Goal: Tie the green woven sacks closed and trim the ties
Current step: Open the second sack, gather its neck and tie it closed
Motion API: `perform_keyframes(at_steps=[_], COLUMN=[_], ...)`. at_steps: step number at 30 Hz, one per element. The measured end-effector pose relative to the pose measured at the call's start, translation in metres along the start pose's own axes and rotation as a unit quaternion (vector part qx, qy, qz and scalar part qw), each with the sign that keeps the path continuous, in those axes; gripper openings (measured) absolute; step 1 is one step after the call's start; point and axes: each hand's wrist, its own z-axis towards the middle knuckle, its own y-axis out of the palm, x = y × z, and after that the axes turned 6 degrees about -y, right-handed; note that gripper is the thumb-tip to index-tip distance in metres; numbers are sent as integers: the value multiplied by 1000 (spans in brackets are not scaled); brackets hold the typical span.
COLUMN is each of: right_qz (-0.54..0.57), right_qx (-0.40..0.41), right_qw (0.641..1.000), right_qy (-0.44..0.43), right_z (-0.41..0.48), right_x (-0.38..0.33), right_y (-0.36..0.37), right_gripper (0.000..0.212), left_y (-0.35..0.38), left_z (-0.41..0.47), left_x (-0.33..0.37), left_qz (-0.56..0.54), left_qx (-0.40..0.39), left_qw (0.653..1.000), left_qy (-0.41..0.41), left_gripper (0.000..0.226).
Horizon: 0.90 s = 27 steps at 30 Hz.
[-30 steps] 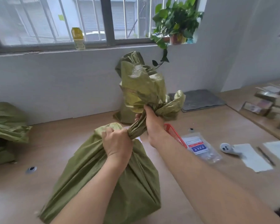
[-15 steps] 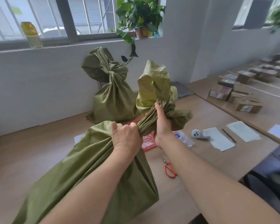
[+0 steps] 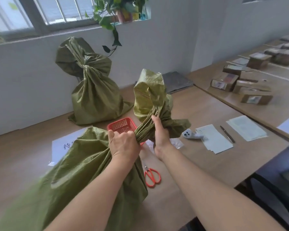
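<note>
Between the two hands: the gathered neck of a green woven sack (image 3: 90, 172), twisted to a tight rope.

- Left hand (image 3: 123, 144): fist curled round the neck where it leaves the sack's body.
- Right hand (image 3: 160, 132): curled round the same neck just beyond the left, thumb lying up along the fabric. The loose sack mouth flares above and to the right of it.
- Sack body: below the left forearm, slumped on the tabletop (image 3: 198, 164); its near end is blurred.
- Second green sack (image 3: 93, 90): well beyond the left hand, upright against the wall, its neck cinched.
- Red basket (image 3: 122, 125): just behind the left hand, partly hidden by the sack.
- Printed white sheet (image 3: 63, 144): left of the left hand, partly under the sack.
- Orange-handled scissors (image 3: 151, 176): below the hands, flat on the tabletop, beside the sack.
- Small white device (image 3: 190, 134), paper sheets (image 3: 213, 140) and pen (image 3: 227, 134): right of the right hand.
- Cardboard boxes (image 3: 240, 87): far right, on the adjoining tabletop.
</note>
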Motion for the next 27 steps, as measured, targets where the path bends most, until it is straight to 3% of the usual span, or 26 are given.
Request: perform_keyframes(at_steps=[6,9,12,16,20,24,27], right_qz=[-1,-13,-128,-390,-449,-509,-553], right_qx=[-10,-9,35,26,54,55,18], right_qw=[999,999,991,919,890,855,831], right_qy=[38,28,-16,-57,-66,-81,-59], right_z=[42,64,88,124,151,174,192], right_x=[15,33,68,113,134,147,149], right_y=[-53,-80,-117,-160,-173,-172,-176], right_gripper=[51,60,45,24,15,26,15], left_y=[37,49,62,79,85,88,90], left_z=[24,41,57,67,72,76,77], left_x=[48,66,77,91,100,101,101], left_qz=[44,51,55,64,65,72,72], left_qx=[-32,-48,-45,-35,-41,-33,-29], left_qw=[998,996,996,995,995,995,996], left_qy=[-25,-47,-62,-63,-59,-55,-53], left_gripper=[20,21,17,19,16,17,17])
